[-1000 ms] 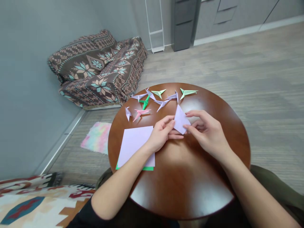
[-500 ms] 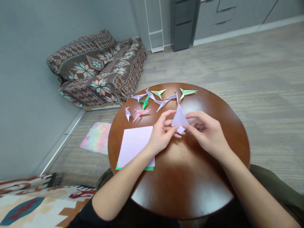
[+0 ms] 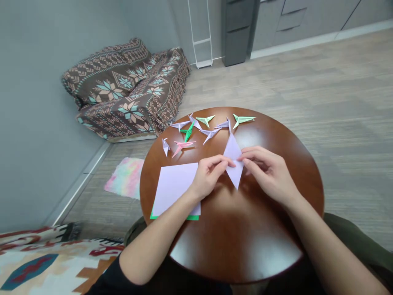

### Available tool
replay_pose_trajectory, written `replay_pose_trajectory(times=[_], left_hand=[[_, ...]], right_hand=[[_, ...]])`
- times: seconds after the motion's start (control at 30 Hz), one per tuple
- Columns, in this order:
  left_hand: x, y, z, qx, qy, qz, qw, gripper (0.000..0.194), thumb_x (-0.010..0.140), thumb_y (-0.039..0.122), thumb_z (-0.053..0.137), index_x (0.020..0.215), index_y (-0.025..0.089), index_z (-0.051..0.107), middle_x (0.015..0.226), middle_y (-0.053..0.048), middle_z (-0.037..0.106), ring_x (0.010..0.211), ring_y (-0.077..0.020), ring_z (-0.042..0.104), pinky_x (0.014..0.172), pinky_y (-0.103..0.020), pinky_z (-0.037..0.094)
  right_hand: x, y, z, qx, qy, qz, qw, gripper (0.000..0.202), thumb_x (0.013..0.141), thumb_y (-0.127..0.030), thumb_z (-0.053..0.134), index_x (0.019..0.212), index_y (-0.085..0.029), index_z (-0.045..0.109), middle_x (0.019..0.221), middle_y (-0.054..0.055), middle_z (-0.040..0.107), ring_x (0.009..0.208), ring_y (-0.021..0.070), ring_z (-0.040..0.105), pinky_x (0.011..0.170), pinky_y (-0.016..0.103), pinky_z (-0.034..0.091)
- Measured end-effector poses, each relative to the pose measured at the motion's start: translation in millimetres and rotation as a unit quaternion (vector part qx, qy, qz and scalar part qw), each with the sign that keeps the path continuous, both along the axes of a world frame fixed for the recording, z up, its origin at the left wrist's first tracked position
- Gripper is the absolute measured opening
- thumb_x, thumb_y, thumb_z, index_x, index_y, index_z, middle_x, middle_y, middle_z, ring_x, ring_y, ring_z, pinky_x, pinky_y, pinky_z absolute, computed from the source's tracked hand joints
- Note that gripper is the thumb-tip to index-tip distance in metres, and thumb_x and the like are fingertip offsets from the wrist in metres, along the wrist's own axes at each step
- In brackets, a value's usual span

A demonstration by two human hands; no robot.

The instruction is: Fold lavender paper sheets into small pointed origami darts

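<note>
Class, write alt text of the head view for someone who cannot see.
The left hand and right hand hold a folded lilac paper diamond over a round, glossy brown table. Beyond lie pointed folded-paper figures in lilac, green and pink; to the left, a flat lilac paper sheet lies over green paper.

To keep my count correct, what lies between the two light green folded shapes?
Head view: a lavender folded shape lies between them on the brown table.

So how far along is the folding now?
Folded figures on the table's far side look done. In hand is a lilac paper diamond, between left hand and right hand, not yet figure-shaped. The flat lilac sheet and green paper beneath look unfolded, perhaps left.
</note>
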State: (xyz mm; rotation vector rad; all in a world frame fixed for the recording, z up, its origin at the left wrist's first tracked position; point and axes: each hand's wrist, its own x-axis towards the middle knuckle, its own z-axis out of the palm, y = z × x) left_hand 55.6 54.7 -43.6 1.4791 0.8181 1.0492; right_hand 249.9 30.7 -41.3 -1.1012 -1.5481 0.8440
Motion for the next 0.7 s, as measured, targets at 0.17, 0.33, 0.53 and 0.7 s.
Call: replay_pose_trajectory(times=[0.17,0.33,0.53,0.7], left_hand=[[6.6,-0.3,-3.4,-0.083,-0.033,0.023,0.996,0.042,0.083,0.034,0.081,0.112,0.021,0.054,0.079,0.001,0.074,0.065,-0.0126,0.067,0.063,-0.020,0.048],[8.0,-0.2,-3.9,-0.105,-0.041,0.018,0.993,0.045,0.081,0.037,0.083,0.113,0.018,0.057,0.083,-0.003,0.077,0.073,-0.0167,0.073,0.072,-0.025,0.055],[4.5,4.3,-5.8,-0.027,-0.014,0.093,0.995,0.033,0.093,0.048,0.068,0.103,0.016,0.068,0.090,-0.003,0.071,0.077,-0.0117,0.065,0.072,-0.020,0.051],[3.6,5.0,-0.8,-0.196,-0.119,0.001,0.973,0.048,0.093,0.054,0.063,0.131,0.024,0.061,0.083,-0.001,0.068,0.070,-0.0133,0.066,0.064,-0.023,0.052]], right_hand=[[-3.7,2.5,-3.2,-0.053,0.053,-0.024,0.997,0.033,0.081,-0.032,0.083,0.104,-0.022,0.061,0.082,0.001,0.067,0.068,0.0175,0.065,0.057,0.029,0.052],[-3.0,2.0,-5.0,-0.058,-0.036,0.010,0.998,0.018,0.091,-0.035,0.072,0.085,-0.019,0.068,0.076,0.003,0.068,0.064,0.0176,0.062,0.059,0.031,0.048],[0.2,-1.3,-0.1,0.121,-0.101,-0.089,0.983,0.015,0.092,-0.016,0.068,0.079,-0.021,0.062,0.076,0.001,0.064,0.063,0.0157,0.058,0.058,0.030,0.045],[2.6,-1.3,5.6,0.244,-0.170,-0.092,0.950,0.017,0.095,-0.010,0.060,0.090,-0.024,0.067,0.094,0.007,0.072,0.084,0.0213,0.069,0.071,0.034,0.054]])
